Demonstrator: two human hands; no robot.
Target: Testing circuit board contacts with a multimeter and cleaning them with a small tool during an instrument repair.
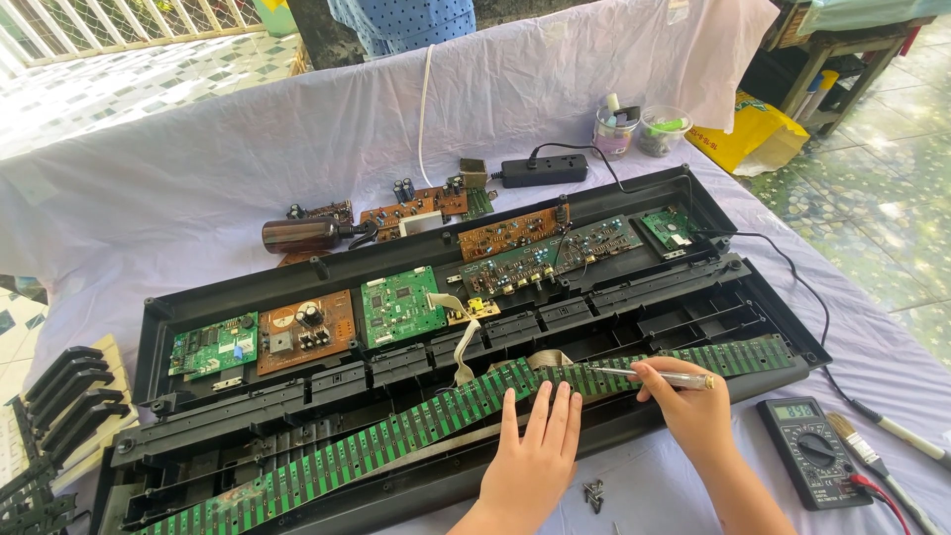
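— Why is my left hand (pixel 535 446) lying flat, fingers spread, on the long green contact strip (pixel 446 416)?

— It pins the strip along the front of the open keyboard case (pixel 693 198) on the tabletop (pixel 198 168), while my right hand (pixel 693 406) grips a screwdriver (pixel 654 375), tip on the strip.

— What's unclear?

— The strip's left end runs out of frame – and whether the tip sits in a screw, I can't tell
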